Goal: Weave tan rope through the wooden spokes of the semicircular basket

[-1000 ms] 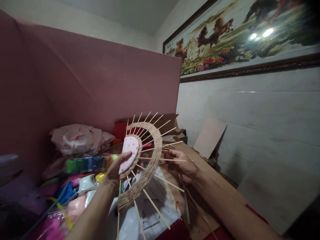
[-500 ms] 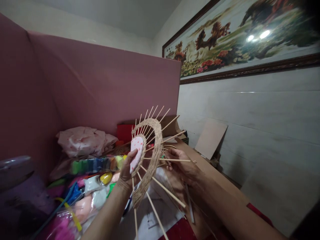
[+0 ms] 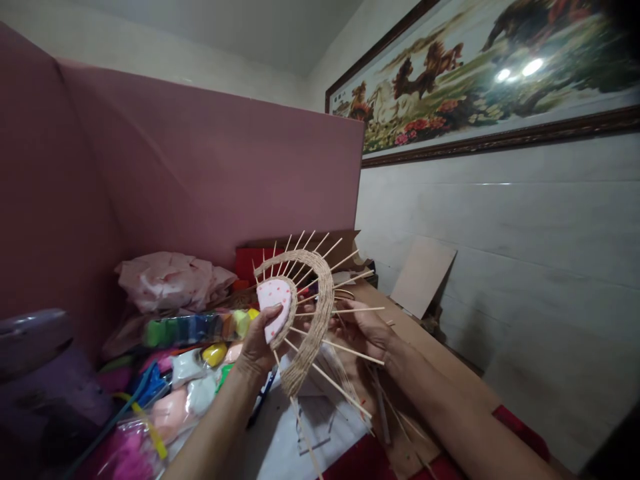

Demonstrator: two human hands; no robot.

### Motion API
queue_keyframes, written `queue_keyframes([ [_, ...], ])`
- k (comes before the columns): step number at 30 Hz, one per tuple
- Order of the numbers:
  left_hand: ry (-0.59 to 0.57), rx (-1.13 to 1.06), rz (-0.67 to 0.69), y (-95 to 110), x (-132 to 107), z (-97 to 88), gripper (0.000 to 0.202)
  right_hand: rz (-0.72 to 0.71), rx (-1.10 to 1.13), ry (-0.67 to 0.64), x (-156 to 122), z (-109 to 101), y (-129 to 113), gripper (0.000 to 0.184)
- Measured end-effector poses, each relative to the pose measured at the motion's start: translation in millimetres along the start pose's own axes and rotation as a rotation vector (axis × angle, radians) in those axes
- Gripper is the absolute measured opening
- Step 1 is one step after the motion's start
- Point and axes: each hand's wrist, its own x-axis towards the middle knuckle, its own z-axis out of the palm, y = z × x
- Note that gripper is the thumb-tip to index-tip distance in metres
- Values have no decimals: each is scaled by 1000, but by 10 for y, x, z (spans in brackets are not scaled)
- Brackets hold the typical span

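Note:
A half-round woven twine frame is held up, with thin wooden sticks fanning out from a padded centre of white cloth with pink dots. My left hand grips this centre, thumb on the front and fingers behind it. At the outer edge of the woven band, my right hand is closed around the right side near a stick. Its fingertips are partly hidden behind the band, so any loose strand in them cannot be made out. Loose twine hangs below the right hand.
Bagged coloured clay packs lie at left, beside a purple tub. Behind them is bunched dotted cloth. White paper and a dark pen lie below. A pink panel stands behind; a board leans on the wall.
The woven frame has turned to face me more and its top has dropped slightly. My right hand's fingers have shifted from beside the outer edge to partly behind the band.

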Motion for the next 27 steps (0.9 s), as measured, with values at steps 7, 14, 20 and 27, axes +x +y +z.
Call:
queue_keyframes([
  [7,300,164,3,-35,83,-199,10,22,41,-51,105,-252,200,17],
  [14,374,317,-137,128,52,-283,25,89,-65,-93,206,-440,236,16],
  [20,443,945,-229,219,69,-328,52,95,-123,-23,272,-402,346,14],
  [27,878,2254,-25,341,-53,84,60,16,-258,80,295,-433,381,13],
])
